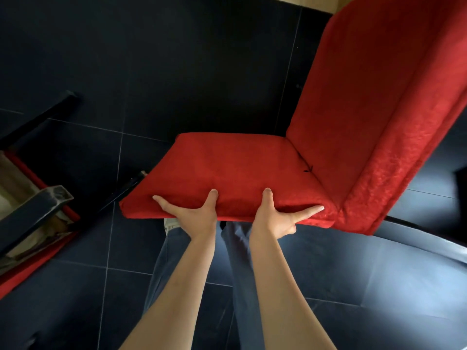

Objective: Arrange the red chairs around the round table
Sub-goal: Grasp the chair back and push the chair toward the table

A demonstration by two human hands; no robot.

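A red upholstered chair (290, 160) fills the middle and right, its seat facing me and its tall back rising to the upper right. My left hand (194, 215) grips the near edge of the seat, thumb on top and fingers hidden underneath. My right hand (280, 218) grips the same edge just to the right, thumb on top, one finger stretched along the cushion's side. A black chair leg (126, 188) shows below the seat's left corner. The round table is not in view.
A second red chair (32, 215) lies tipped over at the left edge, its black legs and pale underside showing. Dark tiled floor (177, 72) spreads all round. My legs in blue trousers (235, 261) stand below the seat. A dark curved edge (417, 238) lies at the lower right.
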